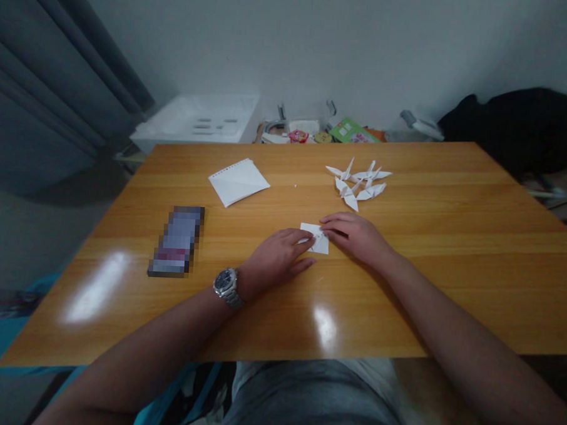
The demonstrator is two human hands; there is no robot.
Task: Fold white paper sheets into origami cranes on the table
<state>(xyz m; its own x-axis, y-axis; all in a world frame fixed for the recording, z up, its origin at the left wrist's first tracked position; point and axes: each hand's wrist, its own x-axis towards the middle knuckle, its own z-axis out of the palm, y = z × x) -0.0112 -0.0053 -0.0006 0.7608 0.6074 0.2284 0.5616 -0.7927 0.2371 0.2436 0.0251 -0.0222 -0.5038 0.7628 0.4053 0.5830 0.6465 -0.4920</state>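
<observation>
A small folded square of white paper [320, 244] lies flat on the wooden table, with fold lines or flaps on its upper face. My left hand [282, 253] rests on its left side, fingers stretched across it and thumb apart on the tabletop. At the upper right edge, my right hand [352, 235] touches the paper with its fingertips, the fingers extended and slightly apart. Both hands look open, pressing on the paper rather than wrapped round it. Several folded white paper cranes [360, 183] sit together just beyond my right hand.
Loose white sheets with a punched edge [239, 182] lie at the back left of the table [451, 245]. A phone [177, 240], its screen blurred, is left of my left hand. Behind the table stand a white plastic tray [198, 118] and a green book or packet [353, 131].
</observation>
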